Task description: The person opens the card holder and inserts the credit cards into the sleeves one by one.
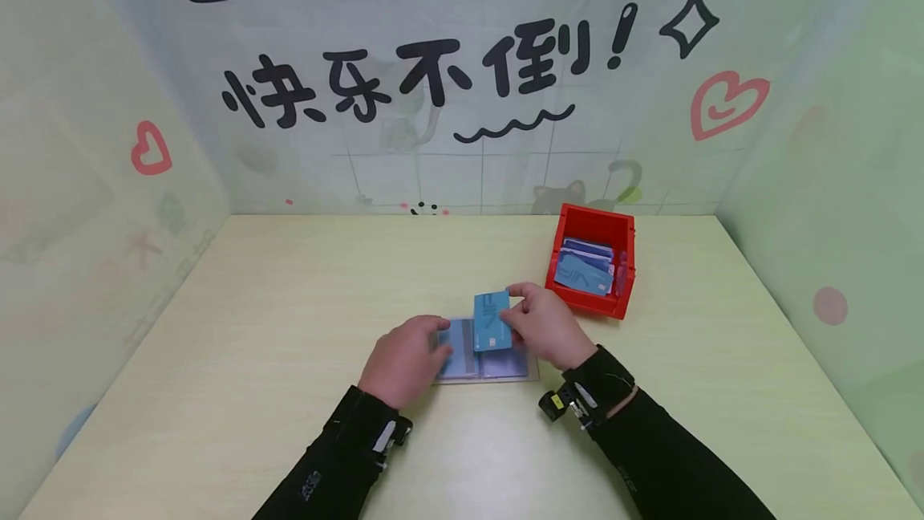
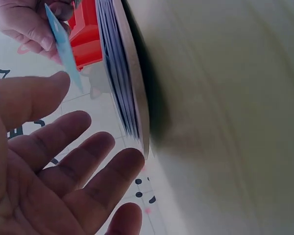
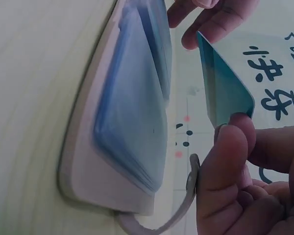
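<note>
A card holder [image 1: 505, 366] with clear plastic sleeves lies spread on the table; a light cover and a snap strap [image 3: 186, 196] show in the right wrist view. My right hand [image 1: 550, 327] pinches a light-blue bank card [image 1: 492, 321] between thumb and fingers, holding it raised over the holder's sleeves. The card tilts in the right wrist view. At the holder's left side is my left hand [image 1: 407, 361], its fingers loosely spread and fingertips right at the edge of the sleeves [image 2: 118, 73]. Nothing is gripped in that hand.
Behind my right hand stands a red plastic box [image 1: 626, 259] with several blue and purple cards [image 1: 585, 273] inside. The pale wooden table [image 1: 303, 295] is bounded by printed cloth walls [image 1: 404, 175] at the back and both sides.
</note>
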### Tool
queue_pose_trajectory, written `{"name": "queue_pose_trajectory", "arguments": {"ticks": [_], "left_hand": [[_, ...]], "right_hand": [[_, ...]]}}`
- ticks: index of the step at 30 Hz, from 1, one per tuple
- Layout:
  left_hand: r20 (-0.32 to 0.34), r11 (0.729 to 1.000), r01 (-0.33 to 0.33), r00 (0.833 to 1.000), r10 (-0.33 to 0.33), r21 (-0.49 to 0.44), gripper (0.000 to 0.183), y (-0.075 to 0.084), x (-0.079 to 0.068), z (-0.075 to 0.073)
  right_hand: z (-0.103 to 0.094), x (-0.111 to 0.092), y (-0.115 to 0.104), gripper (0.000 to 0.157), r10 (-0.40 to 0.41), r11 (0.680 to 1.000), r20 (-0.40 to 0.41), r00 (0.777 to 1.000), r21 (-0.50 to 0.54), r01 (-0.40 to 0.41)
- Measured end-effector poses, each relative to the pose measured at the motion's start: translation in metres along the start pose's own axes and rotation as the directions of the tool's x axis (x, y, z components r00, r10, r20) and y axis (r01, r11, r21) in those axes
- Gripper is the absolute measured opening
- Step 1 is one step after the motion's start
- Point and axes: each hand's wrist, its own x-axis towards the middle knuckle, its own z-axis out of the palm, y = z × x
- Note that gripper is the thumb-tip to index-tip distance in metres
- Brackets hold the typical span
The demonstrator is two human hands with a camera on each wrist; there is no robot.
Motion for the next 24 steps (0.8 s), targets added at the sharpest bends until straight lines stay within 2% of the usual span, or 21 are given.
{"name": "queue_pose_trajectory", "arguments": {"ticks": [9,24], "left_hand": [[0.027,0.998,-0.03,0.999,0.029,0.05,0.04,-0.0005,-0.0012,0.0011],[0.072,0.994,-0.006,0.997,-0.002,0.106,0.046,0.0025,-0.0008,0.001]], "right_hand": [[-0.0019,-0.0022,-0.0007,0.053,0.018,0.995,0.04,0.999,-0.096,-0.014],[0.0039,-0.0018,0.0005,0.054,0.016,0.99,0.068,0.998,-0.143,-0.006]]}}
